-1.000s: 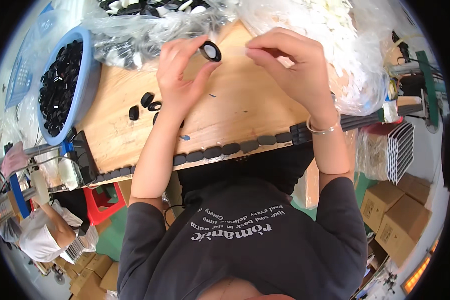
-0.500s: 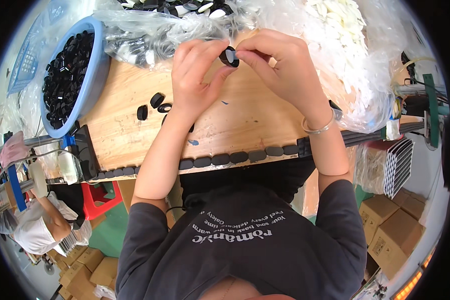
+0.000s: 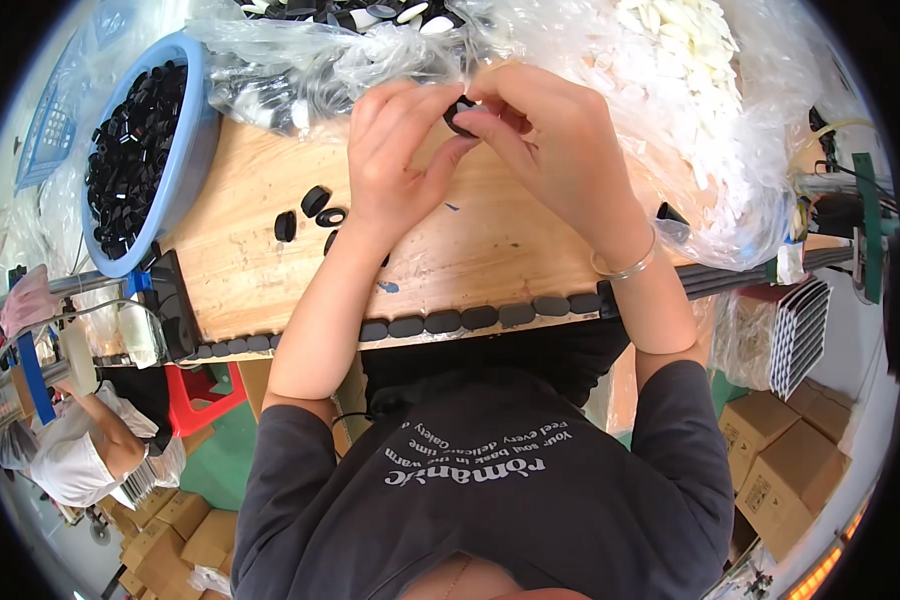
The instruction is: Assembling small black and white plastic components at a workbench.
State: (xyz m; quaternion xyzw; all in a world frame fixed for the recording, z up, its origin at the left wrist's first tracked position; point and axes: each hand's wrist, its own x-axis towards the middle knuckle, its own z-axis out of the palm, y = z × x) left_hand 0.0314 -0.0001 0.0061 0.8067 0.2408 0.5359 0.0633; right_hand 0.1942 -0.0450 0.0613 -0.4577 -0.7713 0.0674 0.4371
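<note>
Over the far middle of the table, my left hand [image 3: 395,160] is closed round a small black oval cap [image 3: 453,117], gripping it between fingers and thumb. My right hand [image 3: 560,135] is closed on the cap's other side, its thumb pressed over the cap's opening. A sliver of a pale oval piece shows beside that thumb; most of it is hidden. Left of my left forearm, several loose caps [image 3: 315,200] lie on the wooden table [image 3: 245,230], one showing its ring-like open side.
A blue basin [image 3: 205,125] full of black caps stands at the left. Pale oval pieces [image 3: 685,110] lie heaped on clear plastic at the right. Mixed black and white pieces [image 3: 370,15] lie at the back. Dark oval pads [image 3: 478,316] line the front edge. Another person [image 3: 80,450] is at lower left.
My right hand has moved left and closed in on the cap. Its thumb now covers most of the pale piece, which showed standing in the cap's opening before.
</note>
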